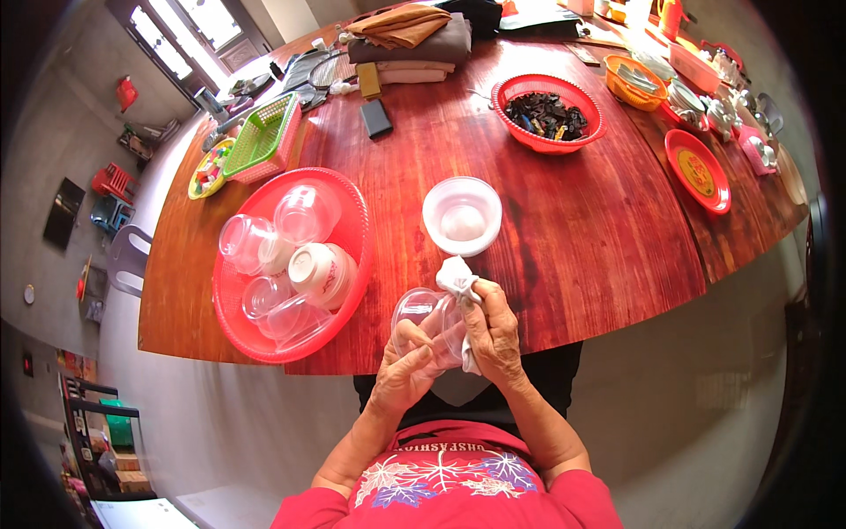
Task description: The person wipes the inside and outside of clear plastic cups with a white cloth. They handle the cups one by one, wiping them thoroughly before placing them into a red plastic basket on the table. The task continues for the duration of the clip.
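My left hand [404,368] grips a clear plastic bowl [418,307] over the table's near edge, its fingers round the side. In my right hand [494,335] a white cloth [457,277] is pinched at the bowl's rim, with part of it hanging below. Just beyond stands a white bowl [462,196], whose inside faces up. To the left, a large red plastic basket [231,310] holds several clear plastic bowls [306,214] and a white bowl with red markings [328,280], lying at various angles.
On the wooden table [564,238], a red basket of dark pieces [546,119] stands far right. A green-and-pink basket [263,137] is at the far left, near a black phone-like object [375,118]. Folded cloths [410,44] lie at the back. A red plate [698,172] sits right.
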`<action>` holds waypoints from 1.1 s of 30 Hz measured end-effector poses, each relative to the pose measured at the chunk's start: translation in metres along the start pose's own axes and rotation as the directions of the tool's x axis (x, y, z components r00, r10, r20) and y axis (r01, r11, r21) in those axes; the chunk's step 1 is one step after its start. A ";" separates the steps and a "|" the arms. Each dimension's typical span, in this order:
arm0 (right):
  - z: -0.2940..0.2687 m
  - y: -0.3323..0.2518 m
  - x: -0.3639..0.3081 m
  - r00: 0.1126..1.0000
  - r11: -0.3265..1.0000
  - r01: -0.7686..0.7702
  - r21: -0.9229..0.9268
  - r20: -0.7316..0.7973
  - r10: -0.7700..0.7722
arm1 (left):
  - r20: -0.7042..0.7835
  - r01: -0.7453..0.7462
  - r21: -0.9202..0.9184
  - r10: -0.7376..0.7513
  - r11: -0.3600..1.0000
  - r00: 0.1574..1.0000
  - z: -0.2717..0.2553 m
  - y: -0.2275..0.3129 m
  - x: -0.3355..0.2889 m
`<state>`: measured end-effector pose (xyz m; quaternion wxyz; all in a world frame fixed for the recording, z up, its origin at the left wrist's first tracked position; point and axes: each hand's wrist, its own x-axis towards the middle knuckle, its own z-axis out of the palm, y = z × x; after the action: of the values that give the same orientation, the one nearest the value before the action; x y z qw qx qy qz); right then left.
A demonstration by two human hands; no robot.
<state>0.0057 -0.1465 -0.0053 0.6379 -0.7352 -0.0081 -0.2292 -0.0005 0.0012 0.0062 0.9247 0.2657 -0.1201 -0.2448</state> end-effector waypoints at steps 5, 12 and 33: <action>-0.004 -0.008 -0.018 0.982 0.982 0.187 0.017 -0.027 -0.186 | -0.061 -0.001 -0.099 -0.006 0.995 0.998 -0.005 0.000 0.001; -0.012 -0.030 -0.013 0.835 0.812 0.547 -0.204 0.194 -0.515 | -0.110 0.071 -0.185 -0.092 0.980 0.990 -0.018 0.001 -0.005; -0.005 -0.032 -0.025 0.838 0.812 0.541 -0.219 0.223 -0.499 | -0.027 -0.142 -0.026 0.141 0.990 0.990 -0.003 -0.011 0.003</action>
<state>-0.0281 -0.1383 0.0165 0.4404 -0.8008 -0.2271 -0.3363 -0.0010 -0.0068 -0.0018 0.9448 0.2466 -0.1237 -0.1768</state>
